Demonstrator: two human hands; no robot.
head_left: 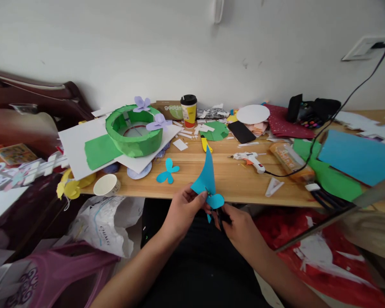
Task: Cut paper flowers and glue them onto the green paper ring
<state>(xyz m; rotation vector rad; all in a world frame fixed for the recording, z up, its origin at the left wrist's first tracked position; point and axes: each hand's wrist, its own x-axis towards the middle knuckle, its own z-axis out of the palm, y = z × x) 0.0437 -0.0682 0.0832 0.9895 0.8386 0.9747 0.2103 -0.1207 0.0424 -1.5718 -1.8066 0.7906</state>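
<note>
My left hand (186, 209) pinches a piece of blue paper (206, 173) over the table's front edge. One end of the sheet rises to a point, and a rounded lobe sticks out at the lower right. Scissors (221, 219) with dark handles sit in my closed right hand (235, 224), their blades mostly hidden at the paper. A blue paper butterfly (168, 171) lies on the table to the left of my hands. Just beyond the held paper is a yellow-handled tool (206, 144), possibly a cutter.
A green paper-covered ring (134, 143) with purple butterflies stands back left, near a paper cup (107, 185). A lidded coffee cup (189, 112) is by the wall. To the right lie a glue gun (248, 160) with its cord (295, 173), a phone (241, 132) and blue sheets (359, 156).
</note>
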